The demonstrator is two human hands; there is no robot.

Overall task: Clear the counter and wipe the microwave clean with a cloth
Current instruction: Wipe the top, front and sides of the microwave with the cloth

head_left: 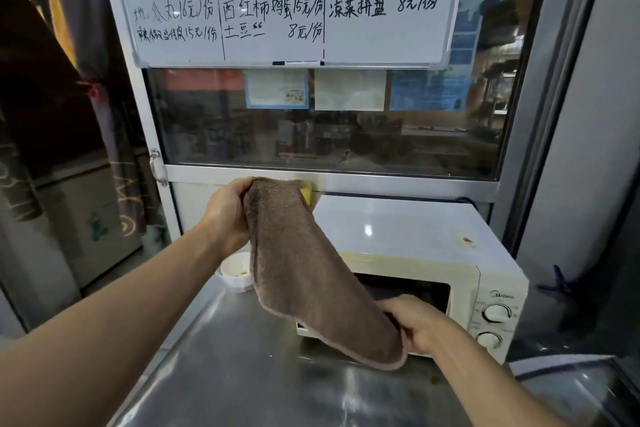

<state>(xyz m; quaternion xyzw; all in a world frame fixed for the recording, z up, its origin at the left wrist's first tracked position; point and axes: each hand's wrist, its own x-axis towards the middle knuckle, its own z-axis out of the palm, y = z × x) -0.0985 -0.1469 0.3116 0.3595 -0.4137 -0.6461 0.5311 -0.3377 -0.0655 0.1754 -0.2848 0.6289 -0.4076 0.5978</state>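
A brown cloth (311, 274) is being held stretched across the middle of the frame, its upper corner gripped by the left hand (227, 215) and its lower corner pinched by the right hand (415, 322), both hands closed on the fabric. It reads as soft, light terry, plush on the face with a stitched hem along the lower edge, and it sags between the two grips, so it would be judged limp and easily bunched; a hold at the corners, as shown, keeps it spread, while a wadded palm grip would likely serve better for scrubbing. A scrap of something yellow (306, 192) is seen behind the upper edge, its nature unclear. Behind the cloth, at centre right, the cream microwave (415, 239) is set on the steel counter (225, 357); its top is smooth, glossy and hard, and a small brownish stain (465, 240) is noted near the far right corner. Two round knobs (497, 313) are seen on the front panel. A small white bowl (237, 272) with crumbs inside sits on the counter just left of the cloth, so the counter is judged not yet cleared. The brushed metal looks slick and reflective, with a few specks at lower right
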